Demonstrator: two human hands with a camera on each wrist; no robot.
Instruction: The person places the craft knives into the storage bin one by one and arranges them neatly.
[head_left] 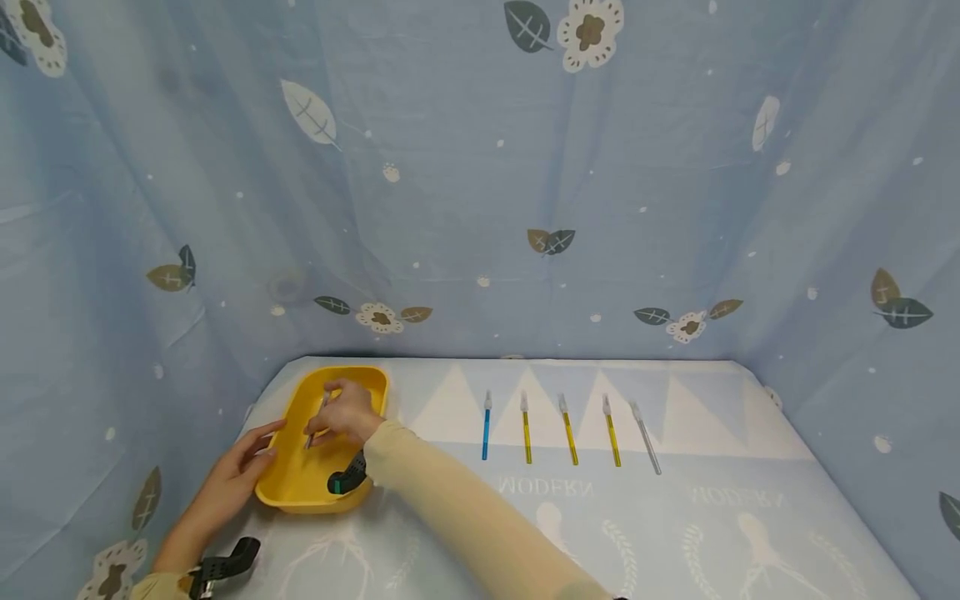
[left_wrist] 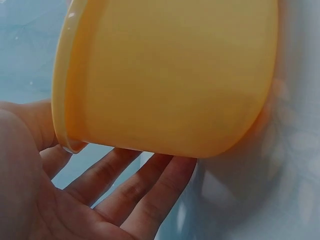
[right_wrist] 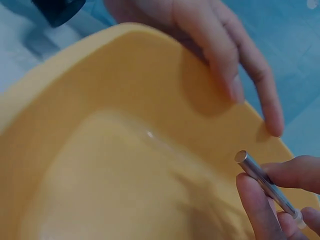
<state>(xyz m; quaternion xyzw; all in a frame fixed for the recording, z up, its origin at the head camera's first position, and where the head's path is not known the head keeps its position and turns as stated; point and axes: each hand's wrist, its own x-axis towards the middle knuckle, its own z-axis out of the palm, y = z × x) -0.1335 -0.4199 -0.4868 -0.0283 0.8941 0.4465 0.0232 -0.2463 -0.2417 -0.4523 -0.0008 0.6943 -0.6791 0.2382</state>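
Note:
My right hand [head_left: 348, 410] is over the yellow plastic tray [head_left: 296, 483], pinching a silver craft knife [right_wrist: 270, 185] between thumb and fingertips. The knife's flat handle end points out over the tray floor in the right wrist view; its other end, with a pale collar, is partly hidden by the fingers. My left hand [head_left: 232, 477] rests at the tray's left rim. Its fingers [left_wrist: 145, 195] extend loosely against the outer wall in the left wrist view, with part of the hand hidden behind the rim.
Right of the tray, a spaced row of capped craft knives lies on the table: a blue one [head_left: 486, 429], yellow ones [head_left: 527, 437] and a silver one [head_left: 648, 442]. A patterned cloth [head_left: 480, 167] hangs behind and at both sides. Black wrist camera mounts [head_left: 348, 477] jut from both wrists.

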